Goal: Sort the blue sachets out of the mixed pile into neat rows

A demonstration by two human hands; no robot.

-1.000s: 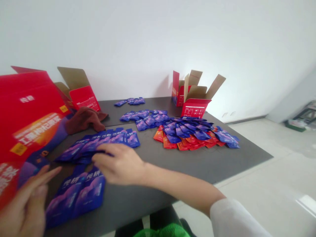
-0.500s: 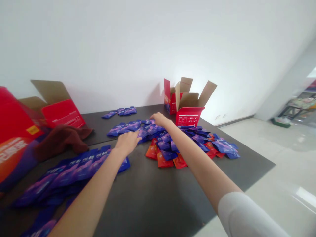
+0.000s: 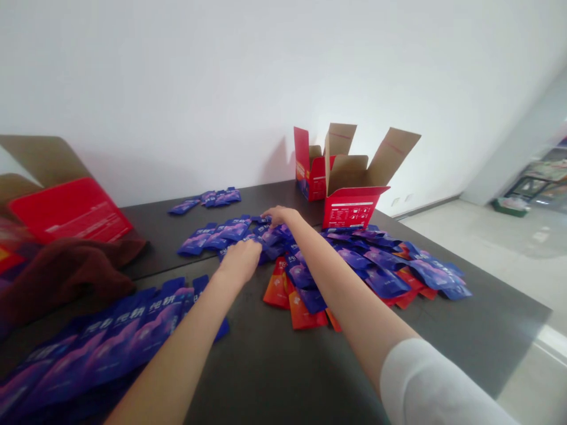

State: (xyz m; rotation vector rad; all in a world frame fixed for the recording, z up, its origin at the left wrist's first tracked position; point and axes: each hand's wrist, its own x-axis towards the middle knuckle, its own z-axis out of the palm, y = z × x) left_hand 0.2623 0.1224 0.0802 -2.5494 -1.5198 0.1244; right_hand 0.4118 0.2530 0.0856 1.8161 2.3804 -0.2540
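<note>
My left hand point(image 3: 241, 262) lies on the near edge of a spread of purple-blue sachets point(image 3: 208, 239), its fingers curled down over them. My right hand point(image 3: 279, 215) touches the far end of the same spread, and I cannot tell if either hand holds one. Orange-red sachets point(image 3: 277, 292) lie under a larger blue heap point(image 3: 381, 277) to the right of my right forearm. A long overlapping row of blue sachets point(image 3: 128, 324) lies at the lower left, and a small group point(image 3: 208, 199) lies near the wall.
Two open red cartons point(image 3: 354, 206) point(image 3: 308, 165) stand at the table's far edge, and another red carton point(image 3: 71, 209) sits at the left behind a dark brown cloth point(image 3: 66, 277). The dark grey table point(image 3: 266, 366) ends at the right, above a pale floor point(image 3: 509, 236).
Both hands have moved from the front-left sachets out to the middle spread, and my right hand has moved left since half a second ago. The view has swung away from the large red box.
</note>
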